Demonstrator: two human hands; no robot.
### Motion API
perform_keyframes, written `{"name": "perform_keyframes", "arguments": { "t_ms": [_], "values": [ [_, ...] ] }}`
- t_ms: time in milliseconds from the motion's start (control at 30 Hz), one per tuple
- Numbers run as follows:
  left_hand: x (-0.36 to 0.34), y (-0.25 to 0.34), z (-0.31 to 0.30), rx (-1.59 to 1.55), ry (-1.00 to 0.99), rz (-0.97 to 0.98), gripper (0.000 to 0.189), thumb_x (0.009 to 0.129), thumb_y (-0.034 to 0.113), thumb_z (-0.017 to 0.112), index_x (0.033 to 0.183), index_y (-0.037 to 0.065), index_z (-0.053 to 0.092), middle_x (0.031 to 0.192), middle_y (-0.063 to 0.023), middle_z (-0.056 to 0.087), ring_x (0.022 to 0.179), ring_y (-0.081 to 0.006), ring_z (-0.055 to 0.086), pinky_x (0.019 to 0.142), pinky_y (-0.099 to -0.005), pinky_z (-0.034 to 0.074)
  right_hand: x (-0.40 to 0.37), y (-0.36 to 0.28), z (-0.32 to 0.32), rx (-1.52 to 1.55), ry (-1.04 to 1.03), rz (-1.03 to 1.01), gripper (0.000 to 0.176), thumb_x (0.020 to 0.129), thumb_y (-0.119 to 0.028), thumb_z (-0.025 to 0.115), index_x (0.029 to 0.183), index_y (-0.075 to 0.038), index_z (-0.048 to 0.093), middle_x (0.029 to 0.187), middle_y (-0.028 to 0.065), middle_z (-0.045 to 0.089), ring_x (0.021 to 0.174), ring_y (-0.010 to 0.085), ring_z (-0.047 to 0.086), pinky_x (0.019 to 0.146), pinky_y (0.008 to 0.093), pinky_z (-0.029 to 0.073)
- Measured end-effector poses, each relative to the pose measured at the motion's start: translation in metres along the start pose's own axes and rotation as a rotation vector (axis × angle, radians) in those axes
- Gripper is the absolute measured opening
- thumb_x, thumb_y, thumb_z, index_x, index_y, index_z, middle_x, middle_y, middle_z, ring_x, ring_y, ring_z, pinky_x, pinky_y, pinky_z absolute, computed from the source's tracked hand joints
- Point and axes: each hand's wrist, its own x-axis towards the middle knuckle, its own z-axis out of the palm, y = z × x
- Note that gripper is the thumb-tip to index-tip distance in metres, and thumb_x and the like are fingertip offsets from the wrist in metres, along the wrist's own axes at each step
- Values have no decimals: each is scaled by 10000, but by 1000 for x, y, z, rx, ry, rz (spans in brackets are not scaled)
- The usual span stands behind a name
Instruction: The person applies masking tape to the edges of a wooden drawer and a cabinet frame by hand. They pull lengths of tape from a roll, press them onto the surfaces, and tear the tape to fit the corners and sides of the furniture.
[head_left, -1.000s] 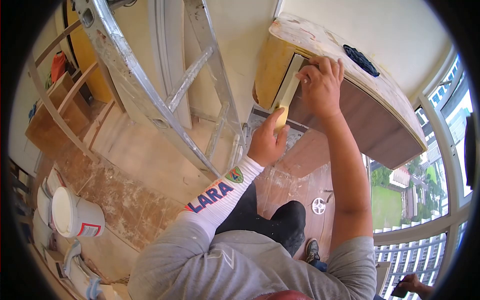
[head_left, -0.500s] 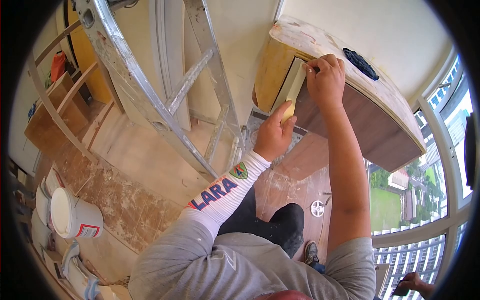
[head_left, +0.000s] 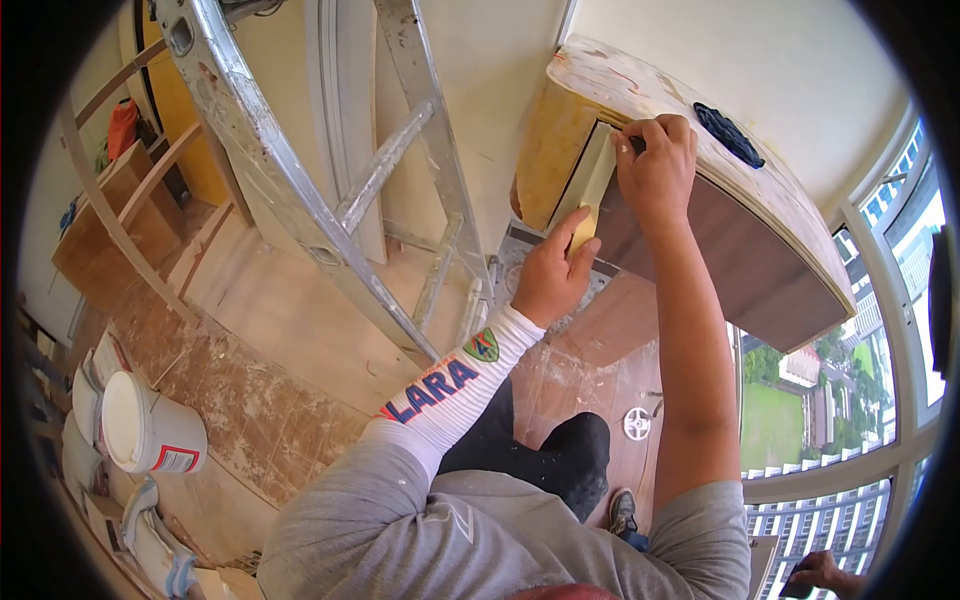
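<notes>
My left hand (head_left: pixel 555 275) is closed around the lower end of a pale yellowish strip (head_left: pixel 597 175), its thumb and fingers pressed on either side. The strip slants up along the dark gap at the left end of a cabinet (head_left: pixel 720 240). My right hand (head_left: pixel 657 165) is pinched at the strip's upper end, just under the cabinet's top edge; what its fingertips hold is too small to make out. On the stained cabinet top (head_left: pixel 640 80), a dark crumpled cloth (head_left: pixel 728 135) lies to the right of my right hand.
An aluminium ladder (head_left: pixel 290 170) stands to the left. A white bucket (head_left: pixel 165 425) is on the lower-left floor. A white round object (head_left: pixel 636 424) lies on the floor near my foot. Another person's hand (head_left: pixel 822 572) shows at the lower right, beside the windows (head_left: pixel 835 385).
The view has shifted slightly, so the cabinet and both hands appear a little lower and to the right. My hands keep the same grip on the strip.
</notes>
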Motion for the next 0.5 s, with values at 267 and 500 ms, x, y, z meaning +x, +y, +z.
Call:
{"name": "perform_keyframes", "arguments": {
  "t_ms": [267, 500],
  "values": [
    [-19, -24, 0, -4, 35, 125, 536, 1009, 224, 609, 1449, -9, 411, 1249, -254, 646, 1075, -370, 690, 922, -393, 540, -1, 17, 3, -69, -96, 70, 399, 841, -348, 771, 1130, -99, 658, 1165, 96, 668, 1158, 342, 561, 1019, 464, 392],
    [-36, -40, -8, 54, 85, -98, 356, 1002, 225, 617, 1267, -1, 542, 938, -179, 710, 838, -315, 698, 763, -386, 541, -5, 13, 4, -99, -73, 46, 384, 848, -357, 756, 1127, -111, 660, 1105, 76, 673, 1113, 320, 572, 994, 460, 389]
  ]
}}
